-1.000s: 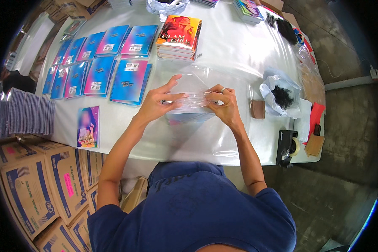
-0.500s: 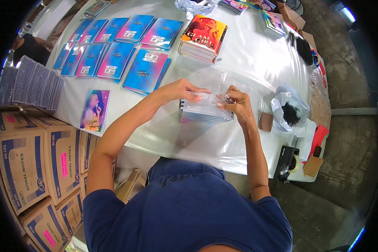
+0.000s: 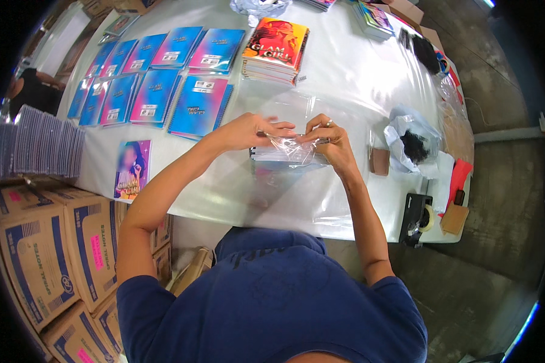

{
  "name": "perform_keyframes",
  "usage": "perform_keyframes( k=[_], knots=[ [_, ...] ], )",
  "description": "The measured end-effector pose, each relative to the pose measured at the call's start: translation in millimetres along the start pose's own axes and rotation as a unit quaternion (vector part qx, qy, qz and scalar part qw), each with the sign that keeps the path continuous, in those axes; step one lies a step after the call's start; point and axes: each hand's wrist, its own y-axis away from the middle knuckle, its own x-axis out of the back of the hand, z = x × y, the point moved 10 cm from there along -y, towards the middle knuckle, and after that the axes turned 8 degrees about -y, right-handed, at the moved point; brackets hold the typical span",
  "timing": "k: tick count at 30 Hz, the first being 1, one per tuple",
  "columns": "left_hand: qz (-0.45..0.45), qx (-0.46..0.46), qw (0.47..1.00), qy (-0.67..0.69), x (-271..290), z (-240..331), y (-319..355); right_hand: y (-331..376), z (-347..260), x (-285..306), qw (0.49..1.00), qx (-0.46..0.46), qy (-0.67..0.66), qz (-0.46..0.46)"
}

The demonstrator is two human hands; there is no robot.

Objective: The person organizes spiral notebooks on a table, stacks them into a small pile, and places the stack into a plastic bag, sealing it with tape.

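Observation:
In front of me on the table stands a stack of spiral notebooks [image 3: 272, 155], its page edges toward me, inside a clear plastic bag [image 3: 298, 147]. My left hand [image 3: 253, 130] is at the upper left of the stack, its fingers closed on the gathered plastic and slightly blurred. At the upper right, my right hand [image 3: 333, 142] pinches the same plastic between thumb and fingers, a ring on one finger. Loose film spreads flat beyond the stack. Both hands partly hide the notebooks.
Blue-pink notebooks [image 3: 201, 104] lie in rows at left, near a purple-covered book [image 3: 133, 169]. Beyond my hands stands a red-yellow notebook stack [image 3: 275, 48]. At right are a bag of black pieces [image 3: 415, 147] and a tape dispenser [image 3: 415, 219]. Cartons [image 3: 36, 254] stand at lower left.
The whole view has shifted a little. My fingers have shifted along the plastic, and its folded edge now lies bunched lower against the notebook stack.

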Motion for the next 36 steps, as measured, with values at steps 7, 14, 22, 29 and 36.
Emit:
perform_keyframes(
  k=[7, 14, 22, 29, 36],
  knots=[
    [0.021, -0.056, 0.904, -0.424, -14.1, 58.1, 25.5, 8.5, -10.2, -6.2, 0.980, 0.021, 0.195, -0.042],
    [0.043, -0.091, 0.904, -0.416, -20.4, 59.6, 27.8, 47.7, -43.8, -20.8, 0.843, 0.100, 0.520, -0.099],
    [0.098, -0.141, 0.878, -0.447, -24.1, 67.6, 35.2, 109.7, -51.6, -4.3, 0.893, 0.058, 0.367, 0.253],
    [0.102, -0.148, 0.881, -0.439, -22.7, 65.2, 34.9, 112.4, 41.0, -61.7, 0.933, -0.171, -0.136, 0.285],
    [0.080, -0.160, 0.863, -0.472, -23.6, 66.2, 30.1, 98.0, 90.1, -60.9, 0.909, -0.035, -0.259, 0.325]
  ],
)
